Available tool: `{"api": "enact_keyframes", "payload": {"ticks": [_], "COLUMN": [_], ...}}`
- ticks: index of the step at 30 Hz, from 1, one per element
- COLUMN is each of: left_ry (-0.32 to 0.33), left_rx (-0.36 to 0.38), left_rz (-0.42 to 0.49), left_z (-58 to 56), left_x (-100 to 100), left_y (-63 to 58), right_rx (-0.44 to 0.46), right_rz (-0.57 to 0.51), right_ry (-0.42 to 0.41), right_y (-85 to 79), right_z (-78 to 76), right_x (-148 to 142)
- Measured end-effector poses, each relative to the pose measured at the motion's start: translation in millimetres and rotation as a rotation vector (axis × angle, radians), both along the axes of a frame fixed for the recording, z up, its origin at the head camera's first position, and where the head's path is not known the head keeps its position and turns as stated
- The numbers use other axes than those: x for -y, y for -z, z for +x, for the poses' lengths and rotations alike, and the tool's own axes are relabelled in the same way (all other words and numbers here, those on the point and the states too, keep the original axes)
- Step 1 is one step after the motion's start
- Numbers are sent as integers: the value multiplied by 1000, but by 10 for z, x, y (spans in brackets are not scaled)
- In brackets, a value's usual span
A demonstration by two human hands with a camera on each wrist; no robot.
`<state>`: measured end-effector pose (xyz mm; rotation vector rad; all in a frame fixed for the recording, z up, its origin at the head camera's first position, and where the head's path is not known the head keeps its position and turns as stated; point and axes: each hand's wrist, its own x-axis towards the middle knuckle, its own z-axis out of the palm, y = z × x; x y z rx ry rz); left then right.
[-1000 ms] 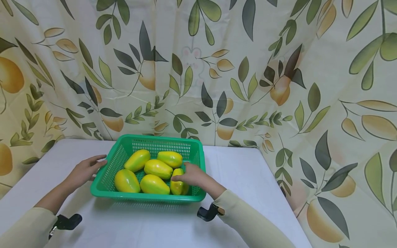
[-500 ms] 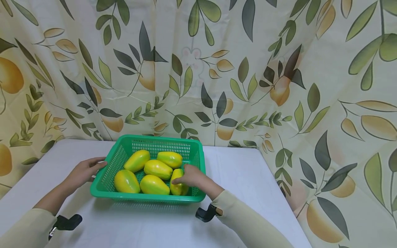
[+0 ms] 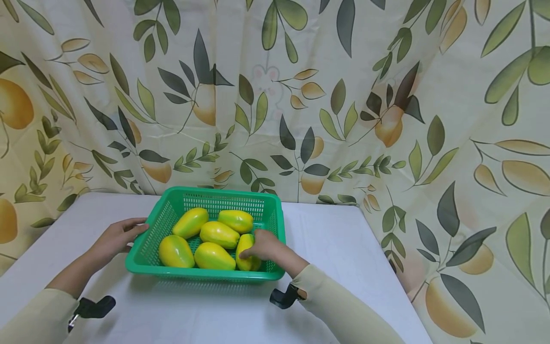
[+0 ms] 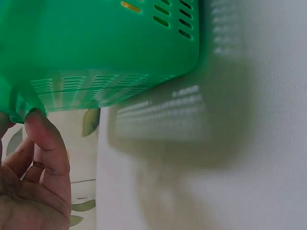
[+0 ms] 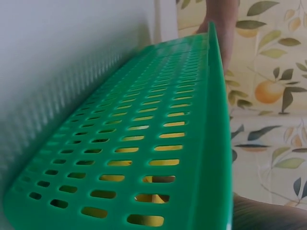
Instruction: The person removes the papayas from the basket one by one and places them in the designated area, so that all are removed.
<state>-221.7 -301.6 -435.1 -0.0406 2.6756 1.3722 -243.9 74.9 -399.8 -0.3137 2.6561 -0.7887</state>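
A green plastic basket (image 3: 205,273) holds several yellow-green papayas, smooth and elongated. My left hand (image 3: 115,239) grips its left rim; in the left wrist view, a fingertip (image 4: 36,115) presses under the rim while other fingers are partly cut off by the frame edge. Inside the basket at its right end, my right hand (image 3: 268,247) holds the rightmost papaya (image 3: 246,244), thumb across its near side. The fingers behind that fruit are hidden. Through the slots of the basket wall (image 5: 144,110), yellow shows in the right wrist view.
The basket stands on a table with a white cloth (image 3: 326,248). Behind hangs a curtain (image 3: 266,129) printed with leaves and fruit. Other papayas (image 3: 219,234) lie left of the held one. Each wrist carries a black camera mount (image 3: 98,307).
My right thumb has slid slightly down and toward the right along the rightmost papaya. The left hand, the basket and the fruit stay where they were.
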Motion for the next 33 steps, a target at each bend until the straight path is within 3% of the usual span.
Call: {"api": "enact_keyframes", "payload": {"ticks": [21, 33], "left_ry": [20, 37], "left_rx": [109, 94], "left_rz": [142, 172], "left_z": [-19, -15], "left_x": [54, 80], "left_y": [-5, 32], "right_rx": [17, 16], "right_rz": [9, 8], "right_ry": [13, 22], "right_y": [28, 15], "right_z": [22, 41], "right_x": [20, 30]}}
